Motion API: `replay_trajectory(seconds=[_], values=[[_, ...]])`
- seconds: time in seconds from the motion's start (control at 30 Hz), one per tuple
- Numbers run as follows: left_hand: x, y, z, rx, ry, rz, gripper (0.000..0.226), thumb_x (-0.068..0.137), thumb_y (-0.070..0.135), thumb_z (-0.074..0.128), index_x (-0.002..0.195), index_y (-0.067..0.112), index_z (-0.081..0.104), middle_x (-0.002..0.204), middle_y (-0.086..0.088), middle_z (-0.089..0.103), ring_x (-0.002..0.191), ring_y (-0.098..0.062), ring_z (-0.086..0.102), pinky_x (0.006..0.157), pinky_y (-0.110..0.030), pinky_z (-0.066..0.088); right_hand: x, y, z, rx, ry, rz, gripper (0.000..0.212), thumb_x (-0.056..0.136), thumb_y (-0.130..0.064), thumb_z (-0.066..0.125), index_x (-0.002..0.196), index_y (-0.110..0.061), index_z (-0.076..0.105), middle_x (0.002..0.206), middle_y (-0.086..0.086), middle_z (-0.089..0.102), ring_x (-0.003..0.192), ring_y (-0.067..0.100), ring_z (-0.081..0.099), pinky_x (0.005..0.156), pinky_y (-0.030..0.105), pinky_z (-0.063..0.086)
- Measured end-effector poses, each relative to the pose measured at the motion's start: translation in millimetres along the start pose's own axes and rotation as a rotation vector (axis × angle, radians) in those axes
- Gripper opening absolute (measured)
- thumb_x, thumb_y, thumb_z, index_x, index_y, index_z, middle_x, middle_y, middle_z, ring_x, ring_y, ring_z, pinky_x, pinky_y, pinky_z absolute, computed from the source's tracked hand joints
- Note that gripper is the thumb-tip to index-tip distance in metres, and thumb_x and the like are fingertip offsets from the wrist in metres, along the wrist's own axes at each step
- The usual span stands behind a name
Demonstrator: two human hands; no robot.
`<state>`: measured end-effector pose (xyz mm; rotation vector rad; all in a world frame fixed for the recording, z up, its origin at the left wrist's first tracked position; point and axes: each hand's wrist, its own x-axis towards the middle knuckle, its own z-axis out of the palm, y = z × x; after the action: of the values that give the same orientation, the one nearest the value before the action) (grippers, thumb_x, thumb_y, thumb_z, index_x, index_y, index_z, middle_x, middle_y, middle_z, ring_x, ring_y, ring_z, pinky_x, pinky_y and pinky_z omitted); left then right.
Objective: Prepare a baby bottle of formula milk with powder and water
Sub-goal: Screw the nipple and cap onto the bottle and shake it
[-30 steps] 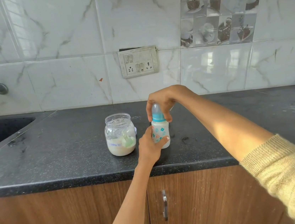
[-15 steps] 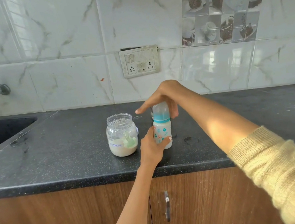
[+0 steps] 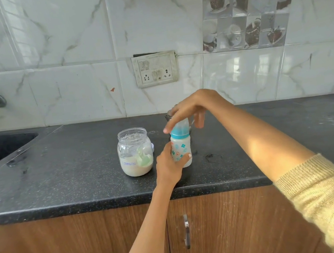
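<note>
My left hand (image 3: 169,163) wraps the rounded white plastic body of the baby bottle (image 3: 181,148), which stands upright on the speckled black stone surface (image 3: 73,179). My right hand (image 3: 191,110) curls over its clear domed cap (image 3: 180,124) above the teal collar, fingertips gripping it. Just left stands a clear open jar (image 3: 135,151) of pale formula powder with a green scoop (image 3: 143,158) inside.

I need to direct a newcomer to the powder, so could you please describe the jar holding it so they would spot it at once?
Start at the dark speckled stone counter under the white wall socket plate. Left of the blue-capped patterned baby bottle stands a clear, lidless glass jar. Unlike the bottle, no hand touches it; it holds pale powder, a green scoop and a handwritten label.
</note>
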<state>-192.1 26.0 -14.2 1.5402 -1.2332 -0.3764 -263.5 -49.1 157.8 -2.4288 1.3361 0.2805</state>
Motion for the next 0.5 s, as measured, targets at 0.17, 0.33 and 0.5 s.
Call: replay_trajectory(seconds=[0.17,0.33,0.5], values=[[1,0,0,0.004,0.006,-0.002,0.059,0.08,0.027,0.071,0.131,0.012,0.045,0.13,-0.004,0.057,0.119,-0.02,0.054,0.099,-0.036,0.047,-6,1,-3,-0.138,0.144,-0.122,0.054,0.068,-0.044,0.077,0.109,-0.011,0.063,0.103,0.01,0.072,0.073,0.022,0.073,0.071,0.033,0.06],[-1,2,0,-0.011,0.005,0.002,0.057,0.08,0.025,0.071,0.13,0.013,0.045,0.131,-0.004,0.056,0.121,-0.02,0.053,0.1,-0.037,0.045,1,-2,8,-0.101,0.206,0.026,0.086,0.055,-0.081,0.062,0.097,-0.006,0.059,0.092,0.012,0.071,0.07,0.026,0.072,0.061,0.032,0.058],[0,1,0,-0.004,0.007,-0.001,0.054,0.08,0.026,0.071,0.127,0.013,0.047,0.128,-0.003,0.058,0.118,-0.02,0.054,0.096,-0.035,0.047,-8,9,9,0.014,0.027,-0.147,0.057,0.07,-0.018,0.082,0.121,-0.014,0.057,0.119,0.009,0.064,0.089,0.026,0.071,0.08,0.036,0.059]])
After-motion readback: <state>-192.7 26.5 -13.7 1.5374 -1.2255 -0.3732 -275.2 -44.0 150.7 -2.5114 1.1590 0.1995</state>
